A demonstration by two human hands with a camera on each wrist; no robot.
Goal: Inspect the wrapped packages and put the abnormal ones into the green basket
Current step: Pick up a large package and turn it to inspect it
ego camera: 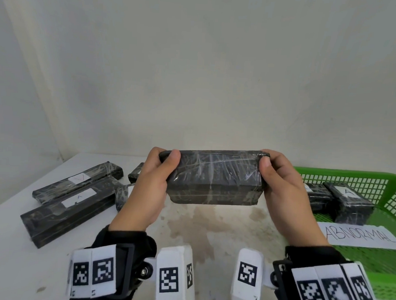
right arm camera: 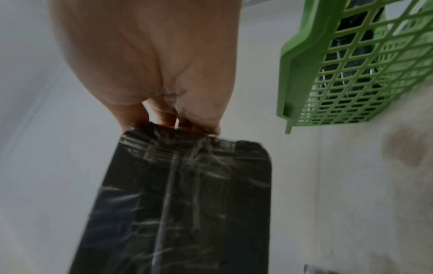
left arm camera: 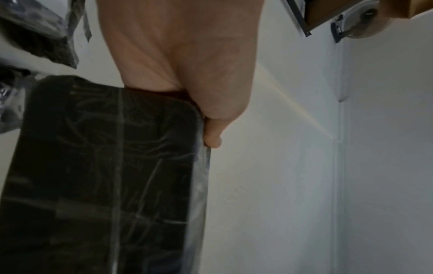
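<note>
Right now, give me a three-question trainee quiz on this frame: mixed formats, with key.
1. True or false: the black package is held off the table by both hands, one grip at each end.
2. Which side of the person is the green basket on? A) left B) right C) behind the held package
3. Fill in: the paper sign at the basket reads ____.

Key
1. True: the left hand and the right hand each hold an end, thumbs on the near face.
2. B
3. ABNORMAL
</note>
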